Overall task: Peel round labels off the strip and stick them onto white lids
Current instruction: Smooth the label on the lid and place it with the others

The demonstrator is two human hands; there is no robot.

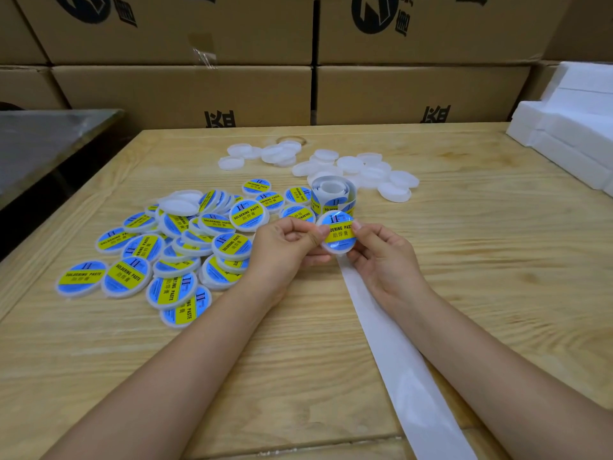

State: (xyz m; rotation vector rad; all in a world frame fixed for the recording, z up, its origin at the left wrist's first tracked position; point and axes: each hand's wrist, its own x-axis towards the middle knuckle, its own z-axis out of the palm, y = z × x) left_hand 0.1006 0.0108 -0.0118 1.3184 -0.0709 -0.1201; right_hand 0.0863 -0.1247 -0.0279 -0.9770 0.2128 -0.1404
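White lids (351, 164) take up much of the wooden tabletop (481, 260), and the bare ones lie scattered beyond both hands. From under the right hand (381, 257) the spent backing strip (398, 360) trails back beside that forearm and off the near edge. Left of the left hand (285, 247) sprawls the heap of labelled lids (172, 254). Just past the fingertips stands the roll of labels (333, 194). Between the hands one lid (341, 249) is held up, each hand pinching its rim with a thumb laid on the blue-and-yellow label (338, 232) on its face. I'd say the sticking step is nearly done. Next the edges want rubbing flat, this lid goes on the heap, and a bare one needs fetching before the next peel.
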